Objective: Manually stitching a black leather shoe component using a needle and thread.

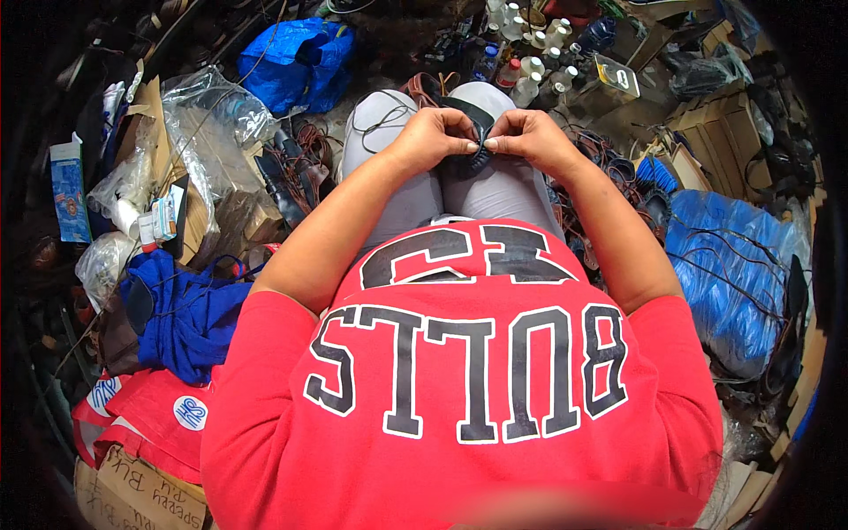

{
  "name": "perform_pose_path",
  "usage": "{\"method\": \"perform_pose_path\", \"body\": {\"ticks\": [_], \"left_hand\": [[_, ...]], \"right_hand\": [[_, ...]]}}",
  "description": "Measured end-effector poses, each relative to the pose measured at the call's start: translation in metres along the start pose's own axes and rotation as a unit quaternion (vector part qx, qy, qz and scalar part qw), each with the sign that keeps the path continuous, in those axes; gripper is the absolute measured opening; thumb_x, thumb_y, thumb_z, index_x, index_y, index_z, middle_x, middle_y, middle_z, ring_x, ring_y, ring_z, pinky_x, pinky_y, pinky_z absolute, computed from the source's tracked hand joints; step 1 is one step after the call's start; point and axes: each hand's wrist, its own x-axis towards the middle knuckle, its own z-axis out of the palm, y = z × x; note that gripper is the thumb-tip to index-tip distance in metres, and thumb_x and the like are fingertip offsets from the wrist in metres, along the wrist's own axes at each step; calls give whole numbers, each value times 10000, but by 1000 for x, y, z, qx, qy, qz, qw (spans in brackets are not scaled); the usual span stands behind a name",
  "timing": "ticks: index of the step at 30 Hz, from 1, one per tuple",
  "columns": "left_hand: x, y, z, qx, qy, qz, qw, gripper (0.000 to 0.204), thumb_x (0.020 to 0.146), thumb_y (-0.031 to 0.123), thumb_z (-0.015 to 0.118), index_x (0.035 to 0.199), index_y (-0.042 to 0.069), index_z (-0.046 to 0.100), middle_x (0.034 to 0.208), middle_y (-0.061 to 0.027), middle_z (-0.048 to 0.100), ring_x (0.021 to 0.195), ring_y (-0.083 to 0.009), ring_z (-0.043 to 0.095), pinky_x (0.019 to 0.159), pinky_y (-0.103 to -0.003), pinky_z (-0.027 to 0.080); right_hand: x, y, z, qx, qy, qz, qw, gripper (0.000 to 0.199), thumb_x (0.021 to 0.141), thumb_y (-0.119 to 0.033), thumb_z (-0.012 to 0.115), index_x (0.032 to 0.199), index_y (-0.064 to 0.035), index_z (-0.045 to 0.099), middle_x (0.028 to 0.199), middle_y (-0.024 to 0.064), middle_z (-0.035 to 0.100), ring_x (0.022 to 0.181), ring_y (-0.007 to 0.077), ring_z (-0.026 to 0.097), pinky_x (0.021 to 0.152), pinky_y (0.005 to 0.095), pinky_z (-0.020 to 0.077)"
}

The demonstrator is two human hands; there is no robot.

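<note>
A black piece that looks like a shoe upper (pixel 471 165) rests over my knees, its curved top edge showing between my hands. My left hand (pixel 439 139) is closed on it, thumb and fingertips pinching its middle. From the other side my right hand (pixel 532 141) pinches it too, fingertips almost meeting the left ones. Any thread or lace between the fingertips is too small to make out. A thin dark cord (pixel 385 126) loops over my left knee. Just beyond the knees lies a brown leather shoe piece (pixel 426 88), partly hidden.
Several bottles (pixel 530 66) stand beyond my knees. Dark shoe pieces with brown laces (pixel 305 159) lie on the left, more (pixel 609 168) on the right. A blue bag (pixel 296 64), clear plastic (pixel 212 115), a cardboard box (pixel 720 132) and a blue plastic-wrapped bundle (pixel 729 274) surround me.
</note>
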Motion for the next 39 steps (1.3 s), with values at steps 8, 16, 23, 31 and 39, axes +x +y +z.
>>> {"method": "perform_pose_path", "body": {"ticks": [8, 16, 23, 31, 39], "left_hand": [[-24, 24, -7, 212, 81, -17, 974, 100, 758, 99, 681, 789, 27, 618, 726, -10, 576, 704, -96, 502, 641, -265, 405], [-19, 30, 9, 295, 53, 19, 954, 154, 848, 131, 581, 965, 33, 600, 726, -86, 607, 665, -153, 548, 647, -295, 447], [-25, 35, 4, 333, 41, 68, 940, 161, 828, 142, 556, 952, 67, 624, 808, -168, 638, 781, -330, 622, 692, -379, 474], [-16, 36, 2, 418, 5, 119, 901, 143, 826, 118, 563, 945, 47, 599, 824, -175, 625, 797, -351, 607, 690, -382, 464], [-19, 29, -3, 430, 16, 119, 895, 142, 806, 167, 547, 914, 93, 602, 784, -163, 626, 760, -362, 602, 657, -443, 468]], "right_hand": [[-6, 6, -31, -1, -6, -24, 1000, 216, 750, -208, 722, 832, -56, 591, 847, -23, 518, 780, 66, 476, 710, 211, 374], [-5, 31, -17, -24, 21, -62, 998, 208, 767, -247, 696, 790, -46, 651, 873, -7, 464, 806, 89, 469, 719, 213, 381], [-51, -6, -52, 51, -45, -60, 996, 120, 763, -178, 595, 738, -73, 543, 914, 13, 495, 879, 105, 456, 792, 248, 351], [1, 15, -84, -436, 274, -63, 855, 203, 749, -294, 632, 893, -154, 660, 1044, 63, 562, 1024, 242, 537, 864, 398, 411], [-14, -48, 0, -669, -13, -204, 715, 93, 800, -151, 540, 858, -150, 613, 807, 44, 624, 842, 215, 592, 806, 354, 371]]}}
